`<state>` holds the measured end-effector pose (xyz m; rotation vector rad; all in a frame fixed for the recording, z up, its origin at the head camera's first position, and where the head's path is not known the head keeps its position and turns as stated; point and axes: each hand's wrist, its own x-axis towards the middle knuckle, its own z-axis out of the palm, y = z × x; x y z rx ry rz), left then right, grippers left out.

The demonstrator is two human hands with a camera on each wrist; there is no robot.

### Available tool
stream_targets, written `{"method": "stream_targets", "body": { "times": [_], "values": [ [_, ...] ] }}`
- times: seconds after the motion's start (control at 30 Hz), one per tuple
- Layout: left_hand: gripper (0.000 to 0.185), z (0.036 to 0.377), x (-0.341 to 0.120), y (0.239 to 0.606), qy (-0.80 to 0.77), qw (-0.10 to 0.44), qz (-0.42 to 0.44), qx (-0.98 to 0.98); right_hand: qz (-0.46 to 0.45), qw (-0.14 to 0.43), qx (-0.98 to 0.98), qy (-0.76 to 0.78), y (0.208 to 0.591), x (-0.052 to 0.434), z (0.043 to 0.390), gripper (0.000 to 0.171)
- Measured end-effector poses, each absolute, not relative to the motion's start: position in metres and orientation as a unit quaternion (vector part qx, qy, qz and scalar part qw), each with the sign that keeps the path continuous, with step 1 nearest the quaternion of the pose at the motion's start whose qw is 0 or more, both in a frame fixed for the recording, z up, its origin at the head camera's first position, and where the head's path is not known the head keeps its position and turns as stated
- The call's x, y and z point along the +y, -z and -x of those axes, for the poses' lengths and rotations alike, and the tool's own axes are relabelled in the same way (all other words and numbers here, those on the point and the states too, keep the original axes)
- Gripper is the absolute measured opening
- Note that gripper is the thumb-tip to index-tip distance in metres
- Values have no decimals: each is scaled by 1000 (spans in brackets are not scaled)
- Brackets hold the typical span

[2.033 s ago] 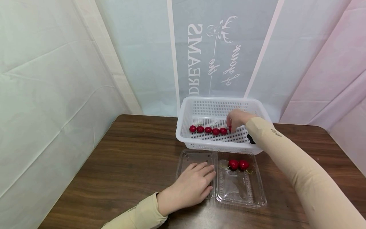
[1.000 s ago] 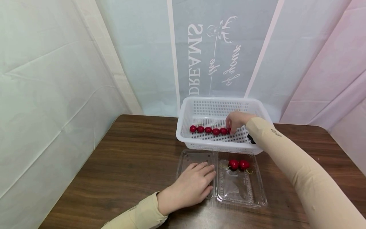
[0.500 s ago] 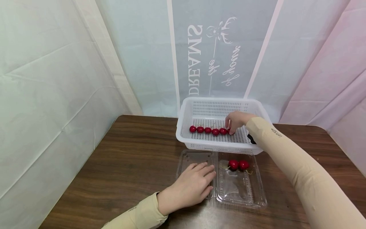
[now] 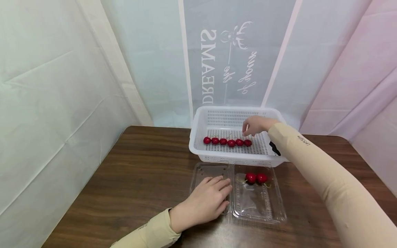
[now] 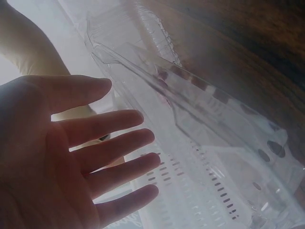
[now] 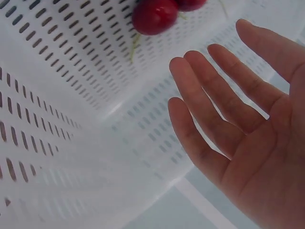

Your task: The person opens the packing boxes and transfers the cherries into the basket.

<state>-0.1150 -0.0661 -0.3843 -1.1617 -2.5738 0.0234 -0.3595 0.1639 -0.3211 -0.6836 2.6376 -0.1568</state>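
The right hand [image 4: 255,125] hovers inside the white plastic basket [image 4: 198,119], fingers relaxed and slightly spread, grasping nothing; the right wrist view shows its open palm with straight fingers [image 6: 209,102] above the perforated floor. Just below its fingertips, at about 7 o'clock from the hand, lies the nearest cherry [image 4: 247,142], the right end of a row of six cherries [image 4: 227,141] that runs toward 9 o'clock across the basket floor, each touching or nearly touching its neighbour. In the right wrist view one glossy red cherry [image 6: 155,16] shows at 11 o'clock from the fingers, apart from them.

The left hand [image 4: 204,201] rests flat, fingers extended and loosely spread, on the lid half of an opened clear clamshell box [image 4: 263,210] that lies on the table just in front of the basket. It grasps nothing. The left wrist view shows the spread fingers [image 5: 109,126] against the transparent ribbed plastic. In the tray half, at 2 o'clock from the left hand and well apart from it, two stemmed cherries [image 4: 256,178] sit side by side, touching.

The basket is rectangular with rounded corners, its walls and floor pierced by rows of small slots. The clamshell is thin, glossy and see-through. The cherries are round, smooth and deep red. The table [image 4: 130,172] is dark wood-grain. Both arms wear beige sleeves [image 4: 310,162].
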Motion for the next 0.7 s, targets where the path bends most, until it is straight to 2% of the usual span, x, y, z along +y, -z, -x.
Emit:
{"method": "stream_targets", "body": {
  "times": [0.27, 0.7],
  "values": [
    [37, 115, -66, 385, -6, 158, 405, -900, 282, 176, 941, 65, 298, 164, 348, 24],
    [38, 114, -64, 383, -6, 150, 405, -902, 321, 130, 936, 62, 285, 167, 323, 21]
  ]
}}
